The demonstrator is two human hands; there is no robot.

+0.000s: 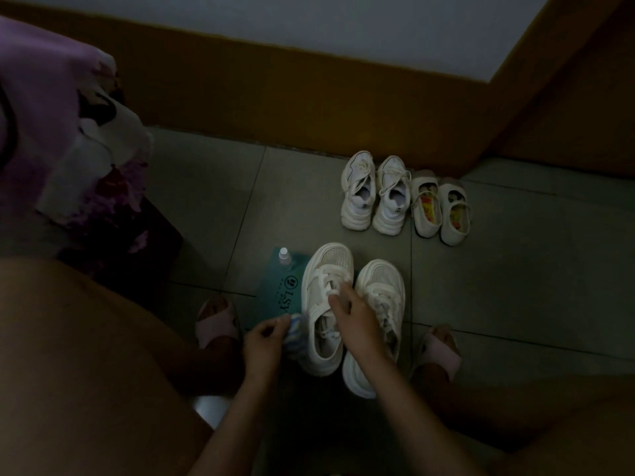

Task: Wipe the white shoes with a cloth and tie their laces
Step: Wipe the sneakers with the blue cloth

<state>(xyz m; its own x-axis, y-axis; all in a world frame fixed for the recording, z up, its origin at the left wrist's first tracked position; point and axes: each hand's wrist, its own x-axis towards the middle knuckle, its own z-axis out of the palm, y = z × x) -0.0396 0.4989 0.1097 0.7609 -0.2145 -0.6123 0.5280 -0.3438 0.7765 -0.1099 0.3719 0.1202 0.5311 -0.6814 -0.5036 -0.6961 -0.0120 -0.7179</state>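
Gripping the striped cloth (294,334) in curled fingers, the left hand (264,341) presses it against the side of the near white shoe (318,357), lower centre of frame. The right hand (352,316) lies over that shoe's laces (324,278); whether its fingers pinch a lace cannot be determined. Hazards: the cloth may snag the laces, or the shoe may slide against its mate (381,273). Farther up, a wide stroke could tip the bottle (284,254) on the teal bag (275,293).

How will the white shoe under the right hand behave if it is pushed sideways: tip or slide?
It will probably slide rather than tip: the shoe has a thick, wide sole lying flat. Its mesh toe looks soft, so it may dent when pressed. The laces look floppy.
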